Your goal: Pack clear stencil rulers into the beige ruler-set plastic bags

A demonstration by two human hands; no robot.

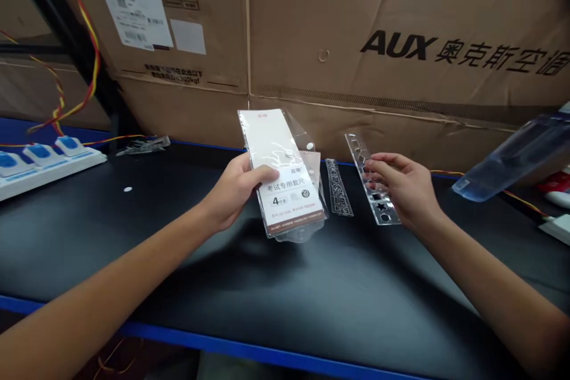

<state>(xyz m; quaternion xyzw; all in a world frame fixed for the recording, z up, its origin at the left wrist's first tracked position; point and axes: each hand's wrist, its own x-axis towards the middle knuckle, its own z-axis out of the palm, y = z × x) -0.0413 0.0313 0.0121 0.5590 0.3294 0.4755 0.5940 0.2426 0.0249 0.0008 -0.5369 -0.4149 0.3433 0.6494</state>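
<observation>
My left hand (236,190) is closed on a clear plastic pouch (285,172) with a white printed card inside, holding it tilted above the black table (133,237). My right hand (398,187) grips a clear stencil ruler (371,181) with cut-out shapes, lifted slightly off the table. Between the two lies a second clear ruler (338,187), flat on the table and touched by neither hand.
Big cardboard boxes (356,41) stand against the back of the table. A white power strip (40,160) with blue switches and red-yellow wires sits at far left. A clear plastic sleeve (512,160) slants at the right. A small white dot (127,189) lies on the table.
</observation>
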